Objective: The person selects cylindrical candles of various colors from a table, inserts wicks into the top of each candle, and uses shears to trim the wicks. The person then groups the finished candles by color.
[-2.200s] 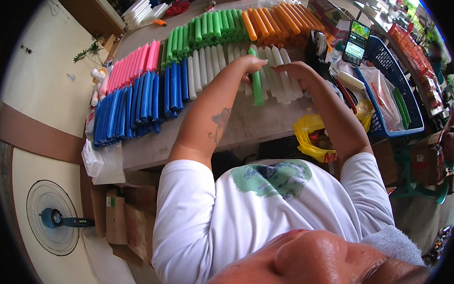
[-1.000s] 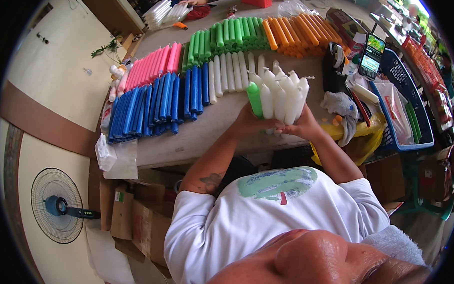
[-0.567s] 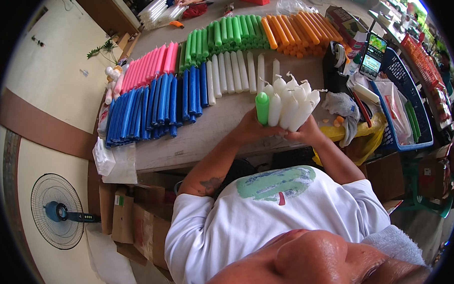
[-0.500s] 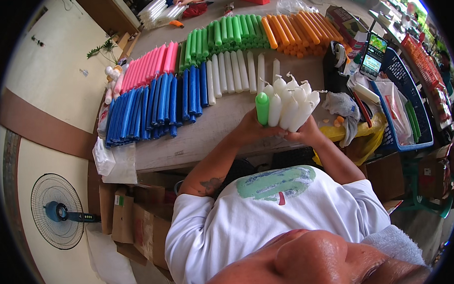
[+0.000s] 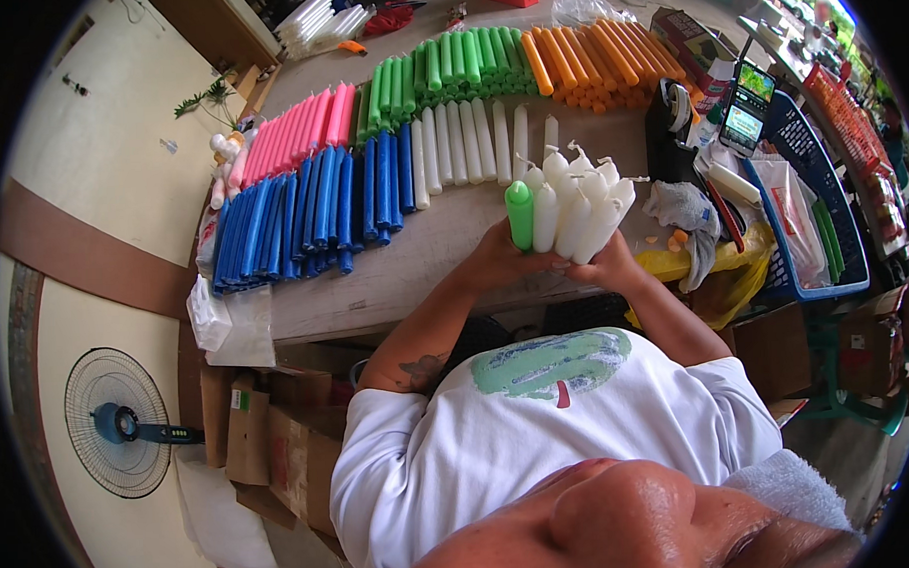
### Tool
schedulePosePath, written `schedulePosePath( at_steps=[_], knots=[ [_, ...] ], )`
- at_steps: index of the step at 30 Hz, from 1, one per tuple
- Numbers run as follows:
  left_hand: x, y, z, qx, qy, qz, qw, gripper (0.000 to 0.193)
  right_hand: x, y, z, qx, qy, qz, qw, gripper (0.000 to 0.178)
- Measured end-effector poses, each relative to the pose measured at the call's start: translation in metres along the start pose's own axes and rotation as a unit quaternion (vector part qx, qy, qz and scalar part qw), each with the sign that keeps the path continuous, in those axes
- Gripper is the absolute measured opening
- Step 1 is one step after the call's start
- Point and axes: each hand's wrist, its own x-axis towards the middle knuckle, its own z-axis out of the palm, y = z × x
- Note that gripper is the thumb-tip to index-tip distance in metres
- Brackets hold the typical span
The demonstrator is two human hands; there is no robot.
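Observation:
Between my two hands, above the table's near edge, stands an upright bundle of white candles point(image 5: 575, 212), wicks upward. One green candle point(image 5: 520, 218) is at the bundle's left side. My left hand point(image 5: 503, 252) is closed round the left and lower part of the bundle, by the green candle. On the other side my right hand point(image 5: 606, 266) grips the lower right of the white candles. Both hands' fingers are partly hidden behind the candles. Just beyond lies a row of white candles point(image 5: 465, 143) on the table point(image 5: 438, 246).
Blue candles point(image 5: 302, 214), pink candles point(image 5: 302, 124), green candles point(image 5: 457, 62) and orange candles point(image 5: 607, 63) lie in stacks across the table. At right are a grey cloth point(image 5: 687, 216), a phone point(image 5: 747, 109) and a blue basket point(image 5: 830, 289). A fan point(image 5: 119, 423) stands at left.
The candle bundle in my hands has shifted very slightly left, both hands still round it. At the far edge of the table, another person's hand has gone out of view.

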Motion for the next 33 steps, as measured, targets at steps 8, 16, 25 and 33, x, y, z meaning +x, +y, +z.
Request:
schedulePosePath(
  at_steps=[8, 16, 25, 33],
  knots=[
    [0.0, -0.01, -0.001, 0.025, 0.008, -0.002, 1.0, 0.063, -0.001, -0.004, 0.001, -0.002, -0.007, 0.013, 1.0, 0.091],
    [0.005, -0.011, 0.009, 0.1, 0.066, 0.092, 0.989, 0.068, -0.001, -0.008, -0.001, 0.106, 0.0, 0.061, 0.992, 0.088],
    [0.071, -0.009, 0.034, 0.156, 0.13, 0.135, 0.97, 0.053, 0.021, -0.028, -0.04, 0.176, 0.146, 0.153, 0.961, 0.062],
    [0.124, -0.017, 0.013, -0.085, 0.098, -0.144, 0.981, 0.041, 0.051, -0.023, -0.065, 0.089, 0.175, 0.37, 0.908, 0.053]
  ],
)
